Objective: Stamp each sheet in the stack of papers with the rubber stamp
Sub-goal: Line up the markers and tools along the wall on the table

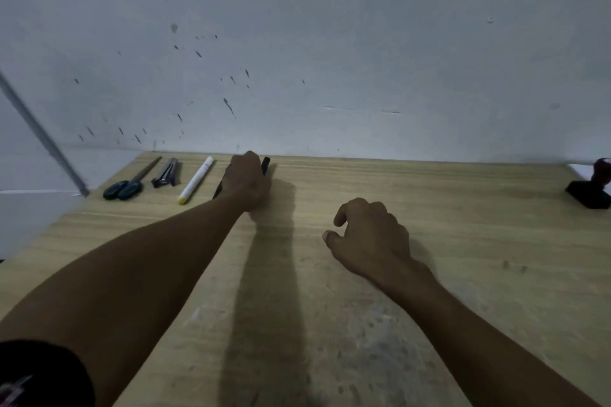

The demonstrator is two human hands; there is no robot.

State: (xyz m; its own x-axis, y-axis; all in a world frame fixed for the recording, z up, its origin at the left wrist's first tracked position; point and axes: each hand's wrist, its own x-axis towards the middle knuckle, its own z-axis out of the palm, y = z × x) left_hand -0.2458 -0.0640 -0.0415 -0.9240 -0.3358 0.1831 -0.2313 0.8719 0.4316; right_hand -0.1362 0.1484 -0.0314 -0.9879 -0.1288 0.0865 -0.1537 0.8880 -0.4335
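The rubber stamp [591,190], with a dark red knob and a black rectangular base, stands at the far right edge of the wooden table [429,208]. A sliver of white paper [585,172] shows behind it. My left hand [246,183] reaches to the back of the table and curls round a black pen [265,164], whose tip shows past the knuckles. My right hand [370,235] hovers near the table's middle, fingers loosely curled and holding nothing, far left of the stamp.
Along the back left lie dark-handled scissors [127,185], a purple stapler [167,173] and a white marker with a yellow cap [195,180]. A spotted white wall [330,43] rises right behind the table. The table's left edge runs diagonally.
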